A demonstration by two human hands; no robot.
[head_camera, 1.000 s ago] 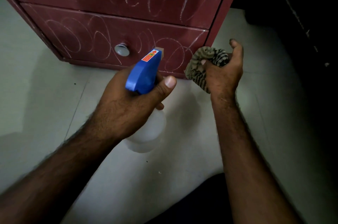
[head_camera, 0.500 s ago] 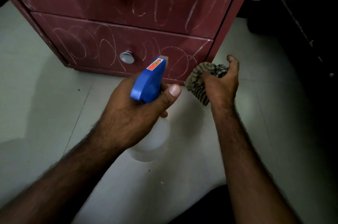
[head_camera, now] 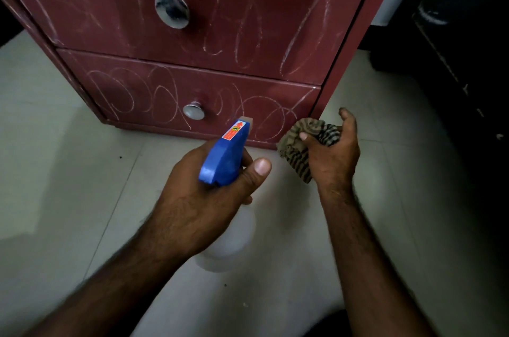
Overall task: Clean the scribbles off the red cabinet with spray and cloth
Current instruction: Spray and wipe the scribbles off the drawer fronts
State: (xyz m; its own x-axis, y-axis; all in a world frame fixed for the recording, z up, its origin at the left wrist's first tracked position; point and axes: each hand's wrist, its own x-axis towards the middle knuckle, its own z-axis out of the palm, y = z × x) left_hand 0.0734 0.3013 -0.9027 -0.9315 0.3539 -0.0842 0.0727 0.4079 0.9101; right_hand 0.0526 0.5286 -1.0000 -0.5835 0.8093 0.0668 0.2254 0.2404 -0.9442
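View lifts up the red cabinet (head_camera: pixel 248 33); left grip (head_camera: pixel 198 199) stays curled round the spray bottle (head_camera: pixel 224 156), right grip (head_camera: pixel 333 154) bunches the cloth (head_camera: pixel 298 143); scribbles (head_camera: pixel 165 97) intact, seemingly nothing sprayed yet

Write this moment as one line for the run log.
left hand: holds spray bottle, nozzle toward lower drawer | right hand: grips striped cloth | scribbles: not wiped

Left hand (head_camera: pixel 203 199) grips the spray (head_camera: pixel 224 157), thumb over it; right hand (head_camera: pixel 334 163), just right, bunches the cloth (head_camera: pixel 294 160), one finger raised.
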